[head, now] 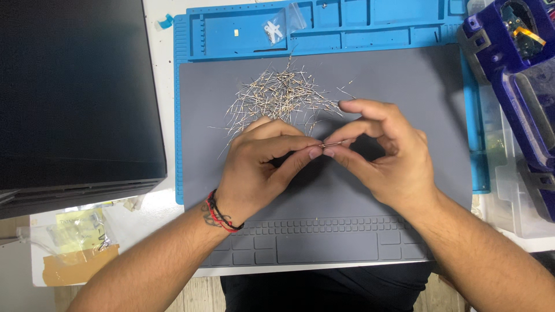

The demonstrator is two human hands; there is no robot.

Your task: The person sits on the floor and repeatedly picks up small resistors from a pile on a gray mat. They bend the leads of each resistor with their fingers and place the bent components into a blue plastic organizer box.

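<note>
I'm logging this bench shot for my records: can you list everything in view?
grey mat: one, grey, centre of table
blue mat: one, blue, under the grey mat
pins: a pile, too many to count, silvery, top of grey mat
small bag: one, clear, on blue mat
black box: one, black, left
packet: one, clear with yellow, lower left
purple device: one, purple, upper right
clear bin: one, right edge
wristband: red and black, left wrist
left hand; right hand: together pinching one pin

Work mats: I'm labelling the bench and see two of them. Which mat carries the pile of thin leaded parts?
The grey mat, lying on top. The pile of leaded parts rests on it; the blue mat underneath shows only around its edges.
</note>
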